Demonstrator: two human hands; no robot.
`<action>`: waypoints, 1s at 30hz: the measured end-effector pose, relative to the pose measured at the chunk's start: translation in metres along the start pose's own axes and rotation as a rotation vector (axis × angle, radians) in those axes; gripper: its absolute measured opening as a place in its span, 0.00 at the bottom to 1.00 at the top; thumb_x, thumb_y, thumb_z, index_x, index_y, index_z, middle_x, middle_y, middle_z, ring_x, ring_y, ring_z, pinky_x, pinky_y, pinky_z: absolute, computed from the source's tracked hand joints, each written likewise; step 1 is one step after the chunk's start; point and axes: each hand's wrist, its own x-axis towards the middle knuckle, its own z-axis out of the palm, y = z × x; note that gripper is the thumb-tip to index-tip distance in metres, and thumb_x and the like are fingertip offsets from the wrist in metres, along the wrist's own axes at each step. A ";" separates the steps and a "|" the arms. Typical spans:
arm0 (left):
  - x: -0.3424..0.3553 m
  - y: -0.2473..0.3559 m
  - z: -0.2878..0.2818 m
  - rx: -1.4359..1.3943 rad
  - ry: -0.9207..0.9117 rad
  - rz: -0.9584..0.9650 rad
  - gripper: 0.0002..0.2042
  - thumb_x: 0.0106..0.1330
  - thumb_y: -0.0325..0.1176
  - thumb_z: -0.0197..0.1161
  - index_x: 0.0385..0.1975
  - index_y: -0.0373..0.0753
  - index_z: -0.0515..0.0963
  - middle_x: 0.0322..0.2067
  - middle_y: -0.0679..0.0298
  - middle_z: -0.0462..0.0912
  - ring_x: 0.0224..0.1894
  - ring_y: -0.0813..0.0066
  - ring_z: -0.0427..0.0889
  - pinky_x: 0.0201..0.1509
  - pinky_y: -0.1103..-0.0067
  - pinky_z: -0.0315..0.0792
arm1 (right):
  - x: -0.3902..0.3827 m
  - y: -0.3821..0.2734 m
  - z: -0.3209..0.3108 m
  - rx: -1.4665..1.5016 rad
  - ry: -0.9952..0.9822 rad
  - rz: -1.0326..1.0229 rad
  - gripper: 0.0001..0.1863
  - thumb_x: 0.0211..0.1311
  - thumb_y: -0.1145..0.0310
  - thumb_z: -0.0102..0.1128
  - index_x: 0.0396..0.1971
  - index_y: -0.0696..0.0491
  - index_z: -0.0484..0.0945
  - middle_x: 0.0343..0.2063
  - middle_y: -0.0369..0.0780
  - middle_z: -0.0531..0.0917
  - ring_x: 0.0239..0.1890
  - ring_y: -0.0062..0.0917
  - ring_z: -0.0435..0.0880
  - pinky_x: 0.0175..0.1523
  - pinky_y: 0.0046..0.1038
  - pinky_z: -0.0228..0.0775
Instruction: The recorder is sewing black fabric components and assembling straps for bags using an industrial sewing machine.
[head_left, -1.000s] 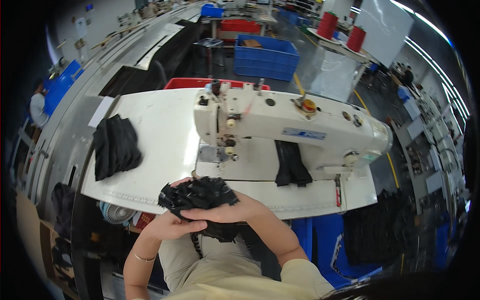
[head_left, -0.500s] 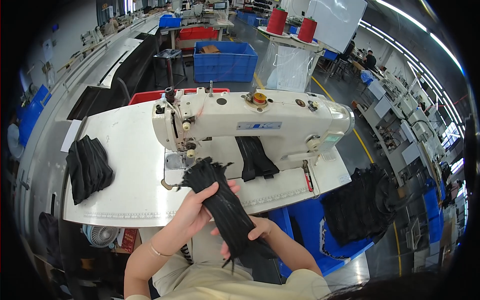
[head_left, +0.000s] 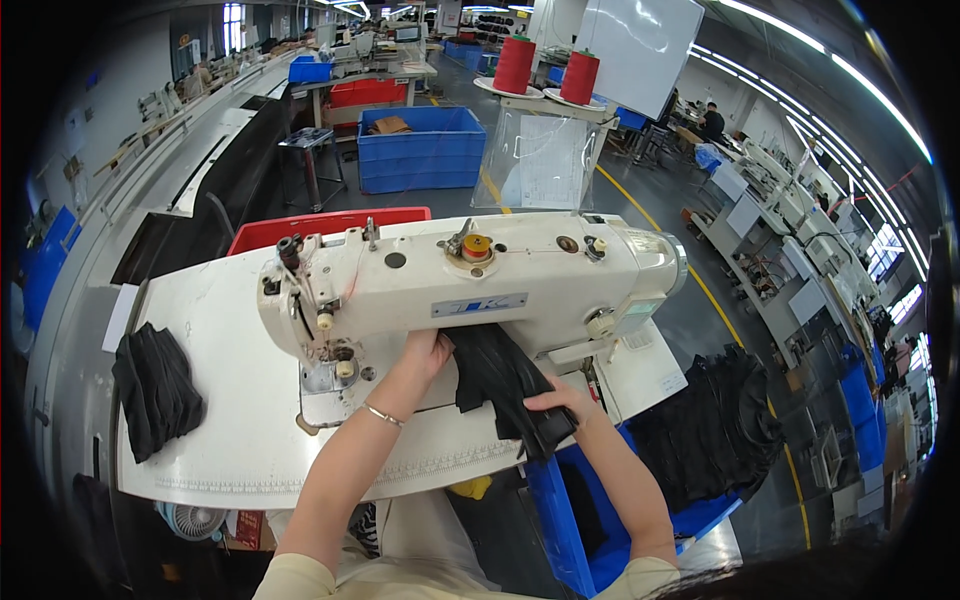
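Observation:
Under the arm of a white sewing machine [head_left: 410,290], a bundle of black fabric strips [head_left: 490,375] lies across the white table [head_left: 240,440]. My left hand [head_left: 430,348] reaches beneath the machine's arm and is closed on the bundle's far left edge, its fingertips partly hidden. On the near right end, my right hand [head_left: 563,402] grips the black strips between thumb and fingers, at the table's front edge. The needle area [head_left: 335,370] is left of my left hand with nothing under it. The bundle's far end is hidden behind the machine's arm.
A stack of black strips [head_left: 155,390] sits at the table's left end. To the right, a heap of black pieces [head_left: 700,430] lies over a blue bin [head_left: 560,520]. Red thread cones [head_left: 513,65] stand behind the machine, and a red tray [head_left: 330,226] sits behind the table.
Both hands have moved away from my body with the black strips, from in front of the table to under the machine's arm, where other black strips were lying. The view has shifted slightly.

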 end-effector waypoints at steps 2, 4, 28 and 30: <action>0.017 -0.003 0.006 -0.042 0.250 0.112 0.14 0.64 0.26 0.45 0.48 0.30 0.67 0.47 0.50 0.74 0.51 0.53 0.72 0.55 0.62 0.67 | 0.013 0.002 -0.010 0.006 0.084 -0.070 0.26 0.50 0.71 0.58 0.51 0.63 0.67 0.45 0.47 0.77 0.45 0.34 0.79 0.49 0.32 0.73; 0.029 -0.004 0.004 -0.005 0.235 0.106 0.14 0.64 0.26 0.45 0.48 0.30 0.67 0.47 0.50 0.74 0.51 0.53 0.72 0.55 0.62 0.67 | 0.014 0.006 -0.007 0.214 0.036 -0.090 0.27 0.54 0.65 0.56 0.52 0.63 0.66 0.45 0.49 0.76 0.44 0.36 0.79 0.48 0.34 0.74; 0.060 -0.003 -0.032 0.843 -0.030 0.351 0.15 0.62 0.25 0.45 0.49 0.30 0.66 0.47 0.48 0.73 0.51 0.48 0.70 0.56 0.62 0.65 | 0.069 0.009 0.045 -1.862 0.962 -0.433 0.07 0.53 0.70 0.57 0.30 0.58 0.76 0.27 0.45 0.79 0.33 0.41 0.78 0.39 0.37 0.70; 0.066 -0.004 -0.030 0.907 -0.036 0.383 0.15 0.62 0.25 0.45 0.49 0.30 0.66 0.47 0.48 0.73 0.51 0.48 0.70 0.56 0.62 0.64 | 0.073 0.014 0.041 -1.765 1.227 -0.428 0.05 0.53 0.71 0.56 0.25 0.57 0.74 0.25 0.44 0.80 0.31 0.41 0.79 0.36 0.39 0.70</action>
